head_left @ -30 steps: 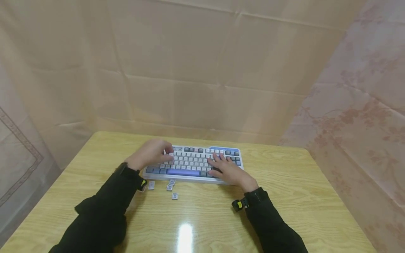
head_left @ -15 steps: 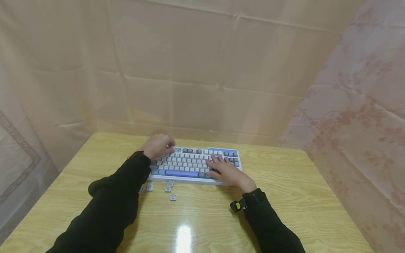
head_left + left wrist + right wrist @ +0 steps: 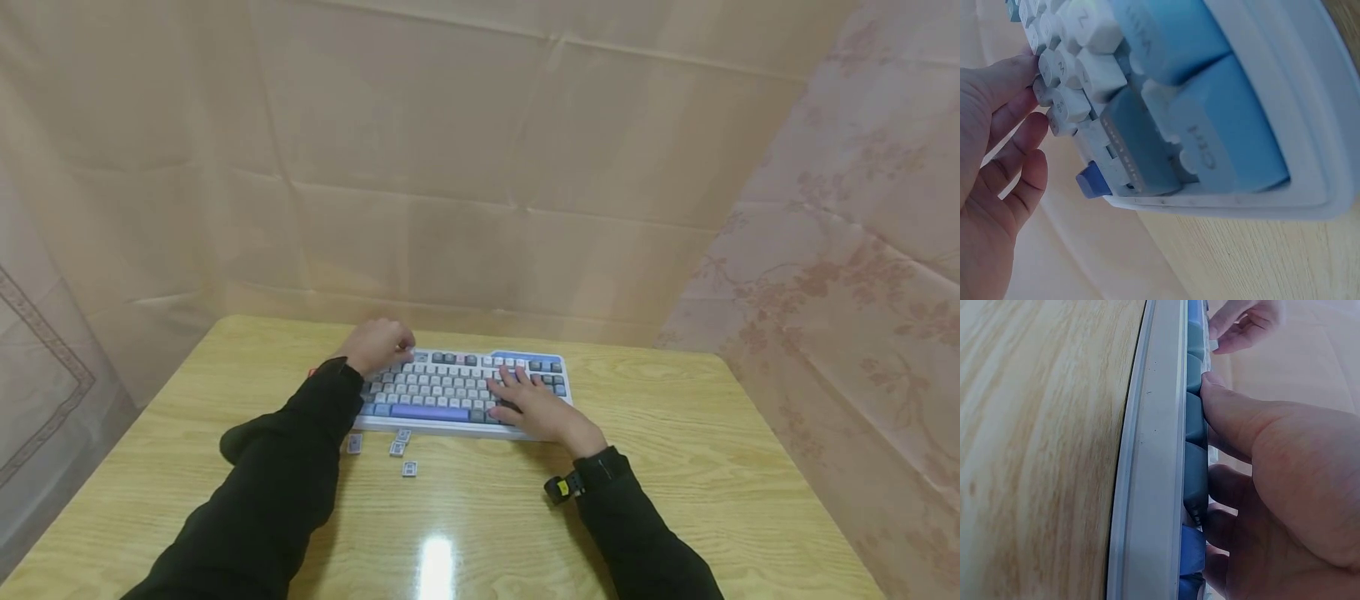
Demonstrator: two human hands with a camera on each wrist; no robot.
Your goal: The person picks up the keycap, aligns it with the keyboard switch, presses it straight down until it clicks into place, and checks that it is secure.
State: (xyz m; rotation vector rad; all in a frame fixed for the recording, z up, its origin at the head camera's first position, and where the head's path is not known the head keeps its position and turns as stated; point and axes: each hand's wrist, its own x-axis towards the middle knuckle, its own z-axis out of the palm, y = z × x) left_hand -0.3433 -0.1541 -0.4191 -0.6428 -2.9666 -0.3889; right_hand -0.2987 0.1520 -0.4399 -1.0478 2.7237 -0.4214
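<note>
A white keyboard (image 3: 442, 392) with white, grey and blue keys and a long purple-blue space bar (image 3: 429, 412) lies at the middle of the table. My left hand (image 3: 377, 345) is over its far left corner. In the left wrist view the thumb and fingers meet around a keycap; the right wrist view catches a small pale keycap (image 3: 1214, 345) at those fingertips. Bare key sockets (image 3: 1107, 150) show beside a dark grey key (image 3: 1138, 147). My right hand (image 3: 542, 407) rests on the keyboard's right side, fingers spread over the keys.
Several small loose pale pieces, like keycaps, lie before the keyboard, among them one square piece (image 3: 409, 469) and one longer piece (image 3: 355, 443). The wooden table (image 3: 480, 517) reaches back to a beige cloth (image 3: 450, 167).
My left hand has moved away from the left-middle keys to the keyboard's far left corner, then barely shifted. The right hand has stayed on the keys.
</note>
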